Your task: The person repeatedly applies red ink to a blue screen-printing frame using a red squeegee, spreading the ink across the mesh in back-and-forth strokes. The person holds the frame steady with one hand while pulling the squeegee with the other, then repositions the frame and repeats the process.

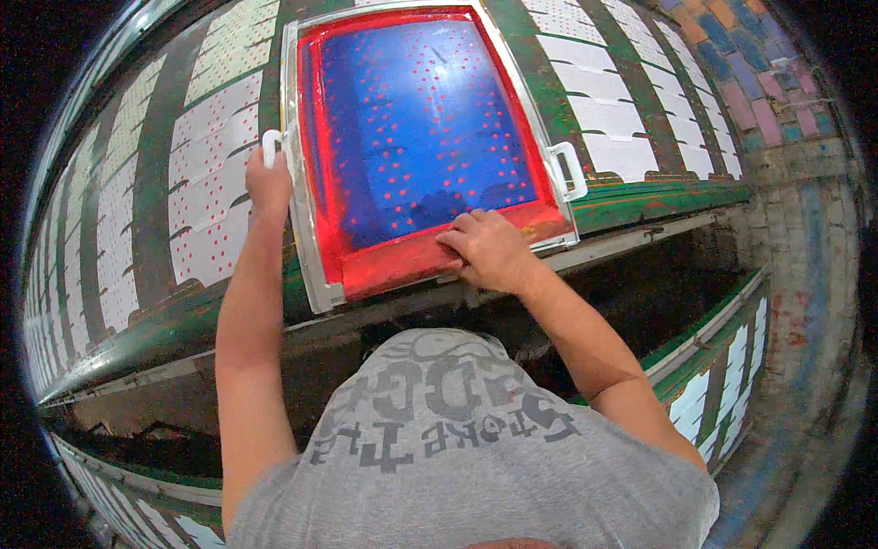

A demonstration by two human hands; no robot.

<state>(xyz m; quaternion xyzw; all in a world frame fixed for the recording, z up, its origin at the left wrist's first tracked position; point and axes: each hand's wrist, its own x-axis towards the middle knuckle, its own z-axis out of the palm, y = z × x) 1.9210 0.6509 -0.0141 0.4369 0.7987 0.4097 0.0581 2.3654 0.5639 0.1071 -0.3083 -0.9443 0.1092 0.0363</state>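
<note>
A screen-printing frame (309, 220) lies on the long green table, tilted slightly in view. Its blue mesh (434, 137) carries small red dots, with red ink around the border. My left hand (268, 188) is closed around the white handle (274, 137) on the frame's left side. Across the frame's near end lies a red-stained squeegee (393, 263). My right hand (494, 252) grips it toward its right part, fingers curled over the top. A second white handle (573, 171) on the right side has no hand on it. The squeegee's blade edge is hidden.
White die-cut sheets with red dots (215, 178) lie in rows left of the frame. Plain white sheets (608, 128) lie to its right. Behind me stands another green table with sheets (722, 384), across a dark gap. Stained paving (786, 274) runs along the right.
</note>
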